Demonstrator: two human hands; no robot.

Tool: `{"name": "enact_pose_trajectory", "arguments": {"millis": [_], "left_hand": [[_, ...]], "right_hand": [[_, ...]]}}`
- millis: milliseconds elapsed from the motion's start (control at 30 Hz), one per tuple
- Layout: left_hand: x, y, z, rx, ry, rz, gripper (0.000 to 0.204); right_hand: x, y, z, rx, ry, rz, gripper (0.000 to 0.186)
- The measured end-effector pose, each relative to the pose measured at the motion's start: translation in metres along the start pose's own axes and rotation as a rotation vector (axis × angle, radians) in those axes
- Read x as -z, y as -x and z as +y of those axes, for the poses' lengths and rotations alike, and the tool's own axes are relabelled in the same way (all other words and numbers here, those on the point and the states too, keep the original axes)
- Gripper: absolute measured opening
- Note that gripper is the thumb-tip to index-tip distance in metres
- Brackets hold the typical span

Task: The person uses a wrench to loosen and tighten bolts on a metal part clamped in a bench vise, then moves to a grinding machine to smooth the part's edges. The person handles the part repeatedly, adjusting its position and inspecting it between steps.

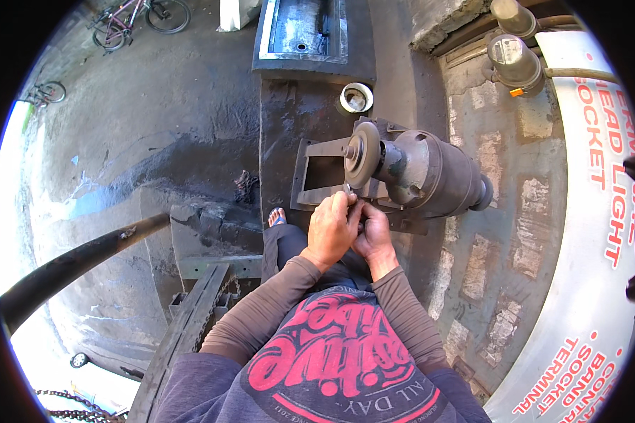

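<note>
Both hands closed together on a small metal piece (348, 189): left hand (334, 229), right hand (372, 231). Grinding wheel (363, 154) just beyond fingertips.

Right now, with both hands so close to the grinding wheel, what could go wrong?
1. The left hand and right hand press a small metal piece against the grinding wheel; if it slips, fingers could touch the wheel.
2. The hands are bare, so sparks or a hot piece may burn them.
3. A bare foot in a sandal stands just below the bench; a dropped piece could hit it.
</note>
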State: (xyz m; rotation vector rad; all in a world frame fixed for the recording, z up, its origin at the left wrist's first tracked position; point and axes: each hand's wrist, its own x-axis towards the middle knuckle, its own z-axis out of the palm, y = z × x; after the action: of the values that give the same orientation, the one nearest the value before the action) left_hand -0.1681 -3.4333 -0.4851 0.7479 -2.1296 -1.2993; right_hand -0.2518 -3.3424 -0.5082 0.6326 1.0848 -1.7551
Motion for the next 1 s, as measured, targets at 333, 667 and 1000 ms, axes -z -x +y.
{"name": "enact_pose_trajectory", "arguments": {"millis": [333,667,1000], "left_hand": [[0.025,0.018,-0.014,-0.06,0.13,0.03,0.018],[0.034,-0.009,-0.016,0.092,0.18,-0.24,0.023],[0.006,-0.018,-0.01,0.428,0.34,-0.024,0.029]], "right_hand": [[-0.003,0.033,-0.014,0.031,0.127,-0.265,0.027],[-0.005,0.038,-0.02,0.309,0.537,-0.195,0.032],[-0.016,0.02,-0.016,0.402,0.437,-0.009,0.026]]}}
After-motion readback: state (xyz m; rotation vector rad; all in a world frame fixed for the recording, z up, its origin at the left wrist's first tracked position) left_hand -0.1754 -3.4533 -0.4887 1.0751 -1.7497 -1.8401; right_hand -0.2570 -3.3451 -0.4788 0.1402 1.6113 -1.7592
